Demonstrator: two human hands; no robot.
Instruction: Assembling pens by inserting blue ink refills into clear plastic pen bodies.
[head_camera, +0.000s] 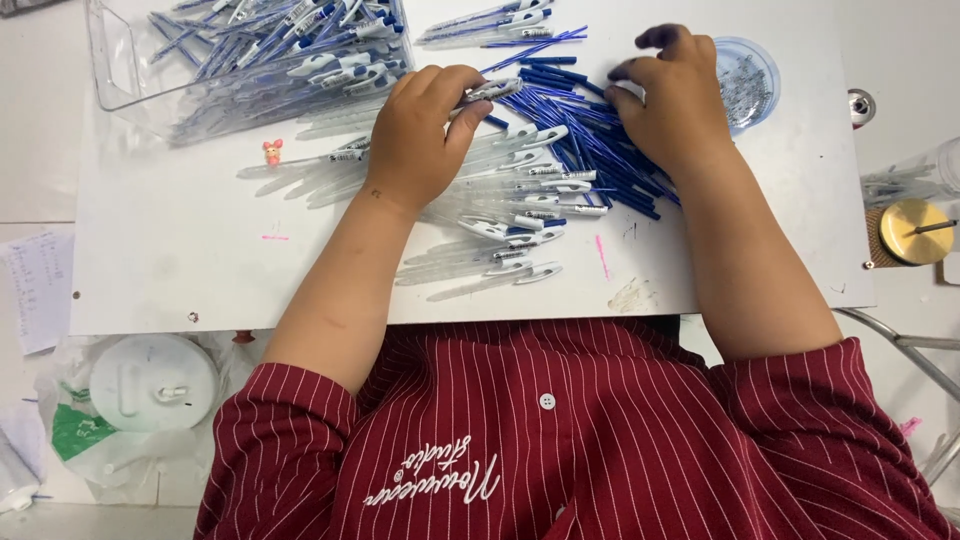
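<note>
- A white round lid (153, 381) of smooth plastic lies low at the far left, on a crinkled clear bag with a green patch.
- A clear hard-plastic bin (120, 60) stands at the upper left of the white table (180, 260), heaped with thin pens in clear barrels with blue cores.
- A tiny pink figure (272, 151) sits on the table just below the bin.
- The left hand (420, 140) rests on a spread of clear pen barrels (500, 235), slim and glossy with white clips; its grip is pinching one pen barrel (490, 91) between thumb and curled fingers.
- Blue refills (590, 150), thin matte rods, lie fanned in a pile between the two hands, touching the clear barrels.
- The right hand (672, 100) lies palm down on the refill pile, fingertips pressed onto the rods; whether its grip pinches one I cannot tell.
- A shallow round clear dish (752, 80) holding small metal springs sits just beside the right hand.
- A brass-coloured round disc (912, 231) on a woven ring stands at the far right, off the white board.
</note>
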